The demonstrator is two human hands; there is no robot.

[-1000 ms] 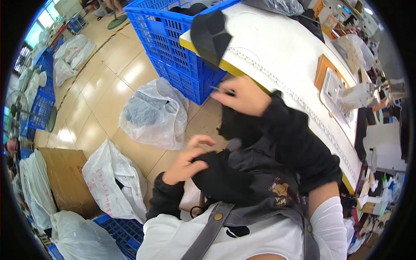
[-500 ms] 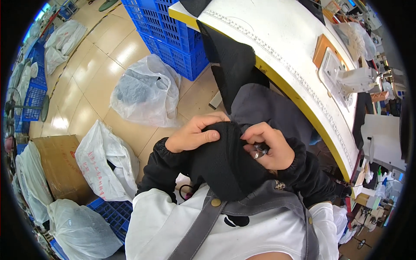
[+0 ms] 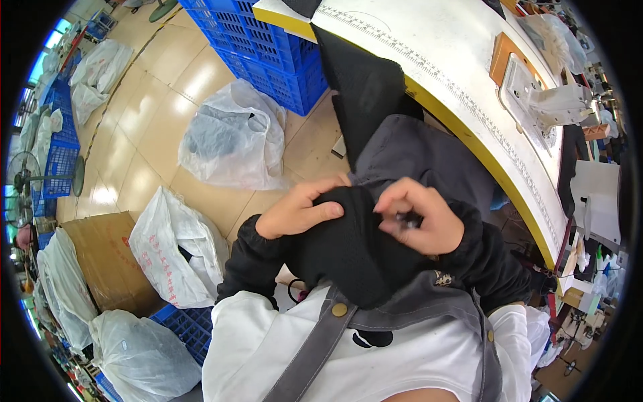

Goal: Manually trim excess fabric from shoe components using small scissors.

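A piece of black knit fabric (image 3: 348, 251) is bunched over my lap, against the grey apron (image 3: 415, 295). My left hand (image 3: 295, 211) is closed on its upper left edge, the thumb lying on top and the fingers behind. Just right of the fabric's upper end, my right hand (image 3: 432, 218) is curled with thumb and fingertips close together. Inside its palm sits a small shiny metal tool (image 3: 408, 220), blurred and mostly covered by the fingers, so its kind is unclear. Whether the right fingertips touch the fabric or a thread is too blurred to tell.
A white worktable (image 3: 429, 40) with a yellow edge and printed ruler curves along the right, carrying a sewing machine (image 3: 552, 107). Blue crates (image 3: 268, 60) are stacked beyond. Plastic bags (image 3: 234, 144) and a cardboard box (image 3: 110, 258) stand on the floor at left.
My right hand has lifted slightly away from the fabric, rightward and up, and is blurred by motion. The left hand keeps its hold. The whole view has shifted a little.
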